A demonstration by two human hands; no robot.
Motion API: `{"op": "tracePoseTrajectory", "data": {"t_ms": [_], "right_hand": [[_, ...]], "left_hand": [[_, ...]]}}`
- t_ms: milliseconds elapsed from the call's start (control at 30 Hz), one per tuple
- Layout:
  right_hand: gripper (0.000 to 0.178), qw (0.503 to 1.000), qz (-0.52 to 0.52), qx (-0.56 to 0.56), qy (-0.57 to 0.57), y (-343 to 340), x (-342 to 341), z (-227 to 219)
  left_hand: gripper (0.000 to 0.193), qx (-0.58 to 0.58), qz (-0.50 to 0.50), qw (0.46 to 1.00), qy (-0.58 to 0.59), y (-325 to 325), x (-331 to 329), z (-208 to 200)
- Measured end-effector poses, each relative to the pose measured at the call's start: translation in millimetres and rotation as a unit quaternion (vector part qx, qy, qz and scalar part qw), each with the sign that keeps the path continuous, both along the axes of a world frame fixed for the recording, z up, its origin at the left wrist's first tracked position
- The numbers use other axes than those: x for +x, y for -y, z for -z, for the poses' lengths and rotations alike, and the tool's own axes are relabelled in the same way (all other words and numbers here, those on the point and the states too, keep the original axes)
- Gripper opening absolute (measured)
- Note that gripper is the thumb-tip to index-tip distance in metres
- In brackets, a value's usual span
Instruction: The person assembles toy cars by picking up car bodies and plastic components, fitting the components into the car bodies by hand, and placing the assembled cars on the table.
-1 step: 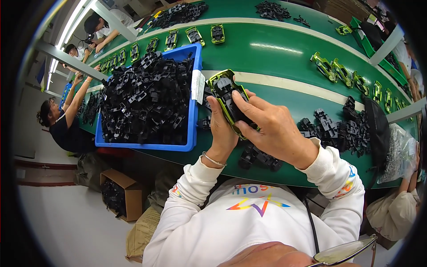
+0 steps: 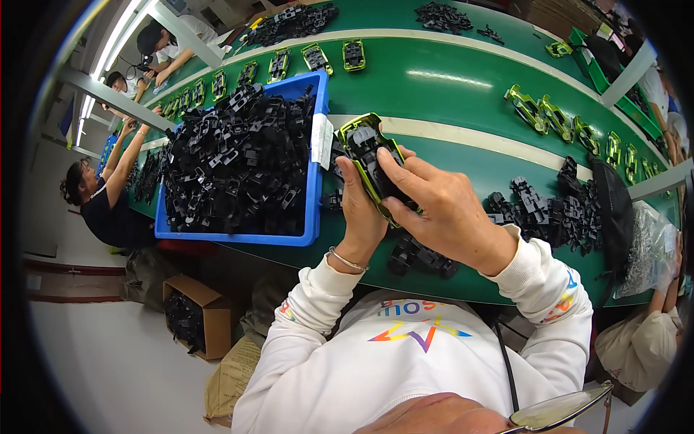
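Observation:
A lime-green toy car body [image 2: 353,142] with a black plastic interior part in it is tilted between my hands, over the table's near edge. My left hand [image 2: 361,210] is closed round its side and underside. My right hand [image 2: 441,202] grips the near end, its index finger pressed on the black part [image 2: 369,148] and its thumb near the rim. The palm side of the grip is partly hidden. Just left of the car stands a blue bin [image 2: 314,195] heaped with black plastic parts [image 2: 238,159].
Loose black parts [image 2: 535,202] lie on the green table at right, more [image 2: 419,259] near its front edge. Green car bodies [image 2: 538,112] line the belt [image 2: 434,79] beyond. A dark-clad co-worker [image 2: 101,202] reaches in at left. A cardboard box [image 2: 217,325] stands on the floor.

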State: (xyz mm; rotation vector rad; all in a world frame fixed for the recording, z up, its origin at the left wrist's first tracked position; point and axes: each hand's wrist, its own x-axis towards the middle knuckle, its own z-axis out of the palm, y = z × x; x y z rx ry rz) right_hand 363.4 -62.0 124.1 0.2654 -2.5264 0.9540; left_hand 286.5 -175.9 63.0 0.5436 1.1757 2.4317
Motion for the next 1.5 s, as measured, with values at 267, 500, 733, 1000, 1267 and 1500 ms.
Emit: {"op": "tracePoseTrajectory", "data": {"t_ms": [267, 500, 733, 1000, 1267, 1500], "right_hand": [[0.051, 0.998, -0.017, -0.047, -0.025, -1.4, 0.4, 1.6], [0.049, 1.000, -0.016, 0.013, 0.000, -5.4, -0.1, -3.9], [0.047, 0.997, -0.063, 0.013, 0.033, -17.0, -4.4, -9.0], [0.048, 0.996, -0.042, 0.063, 0.036, -8.4, -3.7, -5.0], [0.054, 0.997, -0.029, 0.077, 0.011, -0.4, -4.8, 1.8], [0.054, 0.994, -0.002, 0.098, 0.051, 6.4, -3.6, -1.6]], "left_hand": [[0.076, 0.019, 0.000, 0.999, 0.031, -0.4, 1.8, 3.5], [0.073, 0.005, 0.006, 1.000, 0.001, -0.4, 2.4, 2.5], [0.070, 0.001, 0.017, 0.999, 0.038, 4.2, 1.0, 7.0], [0.072, -0.009, 0.030, 0.999, 0.026, 2.7, -0.5, 4.9], [0.073, -0.013, 0.047, 0.999, 0.006, 1.6, -2.7, 7.2], [0.067, -0.036, 0.027, 0.998, 0.031, 10.3, -8.2, 5.5]]}}
